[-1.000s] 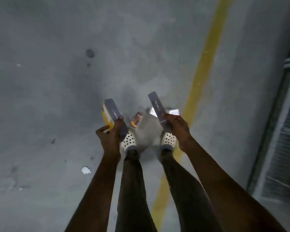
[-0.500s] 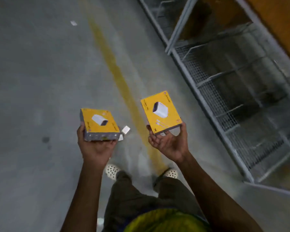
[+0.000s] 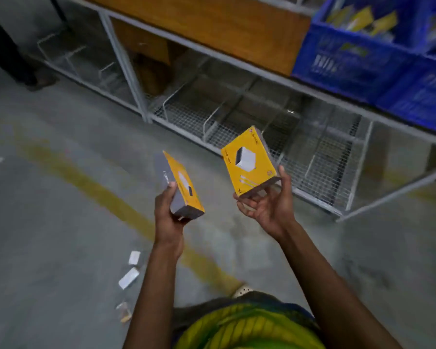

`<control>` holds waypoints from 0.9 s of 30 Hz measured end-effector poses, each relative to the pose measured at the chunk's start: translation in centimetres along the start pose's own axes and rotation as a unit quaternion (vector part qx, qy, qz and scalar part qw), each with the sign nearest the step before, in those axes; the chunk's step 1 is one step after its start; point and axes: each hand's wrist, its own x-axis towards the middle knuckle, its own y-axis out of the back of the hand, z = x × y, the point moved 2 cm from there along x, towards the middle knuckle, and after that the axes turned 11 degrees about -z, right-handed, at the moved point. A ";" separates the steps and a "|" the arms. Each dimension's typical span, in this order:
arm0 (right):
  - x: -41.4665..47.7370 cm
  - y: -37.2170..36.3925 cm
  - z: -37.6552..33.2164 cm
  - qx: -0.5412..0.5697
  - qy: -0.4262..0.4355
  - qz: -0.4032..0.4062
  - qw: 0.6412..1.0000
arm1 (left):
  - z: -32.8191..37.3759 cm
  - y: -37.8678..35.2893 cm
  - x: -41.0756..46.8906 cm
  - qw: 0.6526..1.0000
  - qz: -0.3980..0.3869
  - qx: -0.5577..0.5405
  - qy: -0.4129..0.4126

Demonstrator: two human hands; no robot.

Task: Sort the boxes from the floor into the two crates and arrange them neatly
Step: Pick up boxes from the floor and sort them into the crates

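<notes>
On the shelf's right end: blue crates, nearer right hand than left hand; each curls fingers round a yellow box.

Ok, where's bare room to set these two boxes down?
Bare: the wire shelf bays below the wooden board, and the concrete floor left of the yellow line, past the white scraps. Crowded: the blue crates, already part-filled.
</notes>
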 end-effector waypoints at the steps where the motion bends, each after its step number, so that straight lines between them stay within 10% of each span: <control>1: -0.5 1.2 -2.1 -0.021 0.028 0.013 0.999 | -0.8 -2.7 0.6 0.999 0.002 0.043 -0.005; 5: -1.9 5.2 -8.9 -0.172 0.209 0.124 0.955 | -2.6 -12.6 2.9 0.950 -0.009 0.275 -0.150; 10: -3.4 9.5 -17.2 -0.573 0.498 0.283 0.586 | -2.6 -21.9 6.5 0.687 0.043 0.610 -0.392; 12: -3.2 10.8 -20.0 -0.612 0.536 0.287 0.506 | -2.6 -25.1 9.0 0.632 0.023 0.624 -0.458; 27: 4.1 14.6 -39.9 -0.525 0.525 0.528 0.412 | -1.6 -52.5 29.1 0.609 -0.168 0.543 -0.554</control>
